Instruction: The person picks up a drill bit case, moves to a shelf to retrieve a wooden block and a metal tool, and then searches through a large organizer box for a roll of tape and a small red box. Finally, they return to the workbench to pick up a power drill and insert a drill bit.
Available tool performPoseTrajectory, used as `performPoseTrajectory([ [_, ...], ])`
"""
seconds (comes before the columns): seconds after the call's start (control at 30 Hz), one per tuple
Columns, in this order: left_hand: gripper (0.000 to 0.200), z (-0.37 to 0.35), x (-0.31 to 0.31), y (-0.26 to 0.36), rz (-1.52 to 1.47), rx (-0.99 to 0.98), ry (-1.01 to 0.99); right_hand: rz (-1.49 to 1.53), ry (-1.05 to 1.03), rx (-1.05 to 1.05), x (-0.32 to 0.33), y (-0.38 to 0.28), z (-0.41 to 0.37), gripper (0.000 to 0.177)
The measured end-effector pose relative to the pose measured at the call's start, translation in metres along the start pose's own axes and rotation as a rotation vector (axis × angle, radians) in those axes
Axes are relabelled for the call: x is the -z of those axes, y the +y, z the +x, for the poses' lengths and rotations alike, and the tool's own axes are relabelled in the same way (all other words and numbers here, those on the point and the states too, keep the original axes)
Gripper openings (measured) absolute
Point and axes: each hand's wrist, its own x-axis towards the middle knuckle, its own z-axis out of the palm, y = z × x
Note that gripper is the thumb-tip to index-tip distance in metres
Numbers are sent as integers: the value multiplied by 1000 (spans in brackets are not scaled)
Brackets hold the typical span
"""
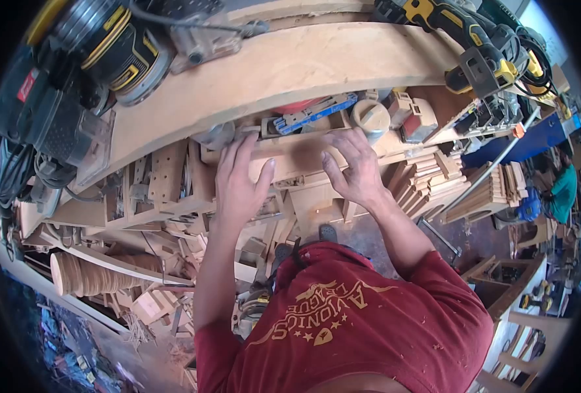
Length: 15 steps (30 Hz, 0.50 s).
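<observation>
A shallow wooden drawer [297, 145] sits under the bench top, with both my hands at its front board. My left hand [241, 173] hooks its fingers over the rim at the left, the thumb against the front. At the right end, my right hand [355, 169] has bent fingers over the rim and its thumb on the front face. Behind the board lies a blue tool [315, 115] beside something red [298, 105], partly hidden by the bench. A round pale container [371, 119] stands just beyond my right hand, and a greyish jar [215, 135] is beside my left fingers.
The bench top [290, 59] overhangs the drawer. A yellow-black power tool [130, 62] stands on it at left, a cordless tool [461, 33] at right. Stacked wood strips [428, 187] lie to the right, and round wooden discs [100, 272] low left. A person in green [563, 190] is far right.
</observation>
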Motion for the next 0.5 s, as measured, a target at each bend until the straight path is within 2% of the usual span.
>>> performPoseTrajectory([
  [0.17, 71, 62, -36, 13, 329, -69, -85, 69, 21, 84, 23, 19, 13, 28],
  [0.3, 78, 82, -67, 17, 633, -121, -199, 174, -44, 76, 17, 35, -24, 28],
  [0.4, 83, 95, -74, 30, 711, -140, -282, 188, -98, 82, 20, 38, -51, 27],
  [0.5, 86, 113, -79, 38, 708, 107, -499, 242, -143, 1, 22, 42, -72, 27],
])
